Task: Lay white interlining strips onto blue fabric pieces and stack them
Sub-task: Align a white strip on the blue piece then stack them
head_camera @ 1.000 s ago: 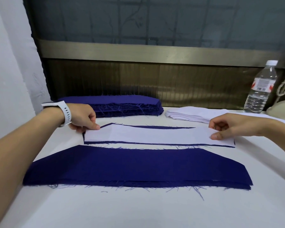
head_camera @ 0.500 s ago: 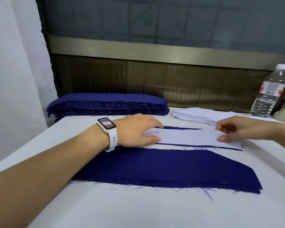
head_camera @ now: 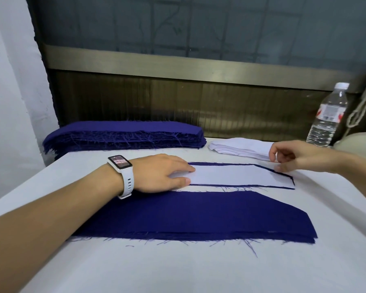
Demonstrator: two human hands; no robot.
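Observation:
A white interlining strip (head_camera: 230,175) lies on a blue fabric piece (head_camera: 224,164), whose edges show as thin dark lines around it. My left hand (head_camera: 163,174), a white watch on its wrist, rests flat on the strip's left end. At the strip's far right corner my right hand (head_camera: 292,156) hovers with loosely curled fingers, fingertips at the corner. Nearer to me lies a wide stack of blue fabric pieces (head_camera: 209,214). A thick pile of blue pieces (head_camera: 123,137) sits at the back left, and a pile of white strips (head_camera: 239,147) at the back right.
A clear plastic water bottle (head_camera: 328,115) stands at the back right beside a cream object with a cord (head_camera: 355,140). The white table (head_camera: 199,269) ends at a dark wall panel behind and a white wall on the left.
My left hand has turned palm-down and slid rightward over the strip's left end. My right hand has lifted slightly, from pressing the right end to the far corner.

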